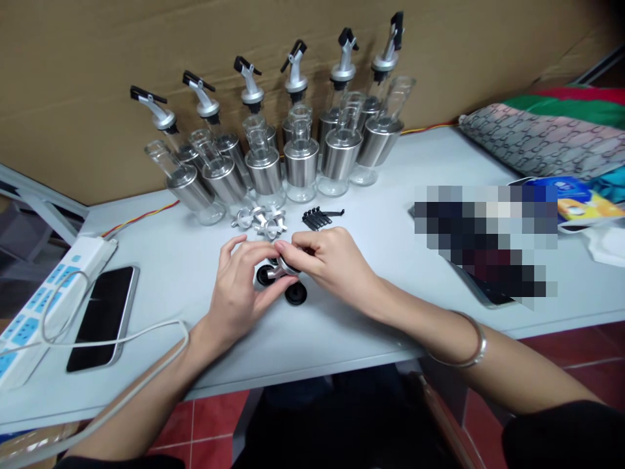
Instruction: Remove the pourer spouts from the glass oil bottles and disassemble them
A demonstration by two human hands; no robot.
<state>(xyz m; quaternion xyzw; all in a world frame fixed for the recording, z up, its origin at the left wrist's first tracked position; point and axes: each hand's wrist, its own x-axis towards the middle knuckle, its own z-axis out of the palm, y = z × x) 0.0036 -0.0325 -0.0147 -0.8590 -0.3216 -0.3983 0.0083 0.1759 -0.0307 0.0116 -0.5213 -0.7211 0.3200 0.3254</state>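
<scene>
Over the near middle of the table, the fingers of my left hand [237, 283] and right hand [339, 264] meet around a silver pourer spout [274, 273]. My left fingers and thumb pinch it; the right thumb and fingers press at its wide base, and part of it is hidden. Right below the hands lie black round stoppers [295, 294]. Just beyond them is a small pile of silver pourer spouts [258, 221]. To its right sit several black pourer levers [322, 217], laid side by side.
A front row of open-necked glass bottles with steel sleeves [264, 170] stands behind. Bottles topped with pourers [251, 91] form the back row. On the left are a phone [102, 319], a power strip [29, 319] and a white cable [146, 332]. A patterned cushion [537, 137] lies right.
</scene>
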